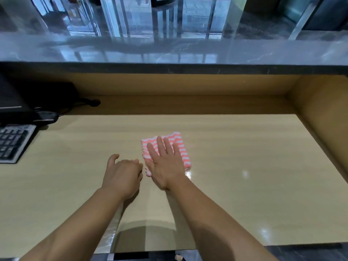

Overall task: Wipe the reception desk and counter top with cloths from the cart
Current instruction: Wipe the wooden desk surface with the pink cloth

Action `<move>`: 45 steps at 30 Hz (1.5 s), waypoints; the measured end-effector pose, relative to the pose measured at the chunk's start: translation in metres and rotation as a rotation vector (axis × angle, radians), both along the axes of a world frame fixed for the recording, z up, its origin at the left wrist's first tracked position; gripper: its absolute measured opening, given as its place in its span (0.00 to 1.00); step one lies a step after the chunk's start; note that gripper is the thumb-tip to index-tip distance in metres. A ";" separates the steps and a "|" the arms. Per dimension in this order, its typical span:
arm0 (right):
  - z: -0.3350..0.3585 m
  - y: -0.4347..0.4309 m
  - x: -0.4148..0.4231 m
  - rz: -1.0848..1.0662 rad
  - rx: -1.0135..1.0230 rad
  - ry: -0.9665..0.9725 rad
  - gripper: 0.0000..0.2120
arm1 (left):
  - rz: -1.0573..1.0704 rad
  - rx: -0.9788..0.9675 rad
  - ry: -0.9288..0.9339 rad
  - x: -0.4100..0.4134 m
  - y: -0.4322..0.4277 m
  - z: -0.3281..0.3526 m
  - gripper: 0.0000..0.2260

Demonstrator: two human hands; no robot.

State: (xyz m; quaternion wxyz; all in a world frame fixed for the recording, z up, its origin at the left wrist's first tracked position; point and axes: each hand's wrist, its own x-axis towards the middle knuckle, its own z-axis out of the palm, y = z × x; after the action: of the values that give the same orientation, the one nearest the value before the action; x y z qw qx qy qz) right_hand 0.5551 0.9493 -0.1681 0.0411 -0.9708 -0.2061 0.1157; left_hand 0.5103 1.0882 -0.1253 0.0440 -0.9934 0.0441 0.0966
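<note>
A folded cloth (178,142) with pink and white wavy stripes lies flat on the light wooden reception desk (244,166), near its middle. My right hand (165,164) presses flat on the cloth with straight, spread fingers. My left hand (122,175) hovers or rests just left of the cloth, fingers loosely curled, holding nothing. Above the desk runs the glossy dark marble counter top (169,49).
A keyboard (13,143) lies at the desk's left edge, with a black monitor base (17,110), a mouse (47,115) and cables behind it. A wooden side wall (323,113) bounds the desk on the right, a wooden back panel behind.
</note>
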 end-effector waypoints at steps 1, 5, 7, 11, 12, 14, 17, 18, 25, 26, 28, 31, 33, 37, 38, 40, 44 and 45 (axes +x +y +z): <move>0.000 -0.012 0.006 0.059 0.007 0.002 0.29 | 0.013 0.019 -0.013 0.002 -0.001 0.002 0.09; 0.003 -0.090 0.037 -0.043 0.012 0.007 0.27 | 0.053 0.051 -0.048 0.020 -0.009 0.011 0.11; 0.005 -0.136 0.051 -0.168 -0.014 -0.006 0.26 | 0.059 0.051 -0.061 0.031 -0.011 0.014 0.11; 0.007 -0.211 0.068 -0.390 -0.051 -0.008 0.27 | 0.076 -0.012 -0.081 0.053 -0.010 0.017 0.09; 0.008 -0.219 0.071 -0.445 -0.051 -0.007 0.27 | 0.080 -0.034 -0.082 0.057 -0.009 0.016 0.10; 0.008 -0.217 0.076 -0.562 -0.054 -0.025 0.27 | 0.086 -0.067 -0.079 0.064 -0.004 0.014 0.12; 0.006 -0.175 0.085 -0.791 -0.062 -0.042 0.29 | 0.111 -0.068 -0.018 0.069 0.005 0.010 0.25; 0.006 -0.156 0.089 -0.838 -0.061 -0.036 0.30 | 0.123 -0.080 0.003 0.070 0.008 0.008 0.28; 0.002 0.008 0.070 -0.260 0.060 -0.047 0.28 | 0.209 -0.261 0.023 0.074 0.016 0.006 0.33; 0.001 0.019 0.066 -0.124 0.052 -0.034 0.28 | 0.211 -0.261 0.026 0.076 0.018 0.005 0.33; -0.001 0.019 0.070 0.058 0.043 -0.021 0.28 | 0.213 -0.243 0.044 0.082 0.022 0.004 0.39; -0.003 -0.015 0.094 0.203 0.049 -0.031 0.33 | 0.225 -0.197 0.100 0.093 0.025 0.007 0.46; -0.001 -0.049 0.112 0.153 0.034 -0.035 0.39 | 0.229 -0.182 0.126 0.102 0.024 0.010 0.49; 0.008 -0.126 0.141 -0.096 -0.059 -0.091 0.39 | 0.247 -0.123 0.159 0.116 0.023 0.012 0.52; 0.011 -0.145 0.146 -0.169 -0.081 -0.118 0.38 | 0.245 -0.108 0.170 0.118 0.024 0.012 0.52; 0.014 -0.175 0.155 -0.291 -0.108 -0.109 0.31 | 0.235 -0.083 0.199 0.119 0.025 0.010 0.52; 0.011 -0.177 0.169 -0.498 -0.153 -0.064 0.24 | 0.220 -0.047 0.237 0.123 0.024 0.008 0.50; 0.011 -0.165 0.171 -0.571 -0.159 -0.053 0.24 | 0.216 -0.037 0.245 0.125 0.024 0.007 0.49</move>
State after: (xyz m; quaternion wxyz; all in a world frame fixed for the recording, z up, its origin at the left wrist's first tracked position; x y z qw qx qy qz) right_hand 0.7258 0.7841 -0.1570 -0.0096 -0.9924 0.0839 0.0896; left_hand 0.6353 1.1121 -0.1181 0.0094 -0.9738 -0.0563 0.2203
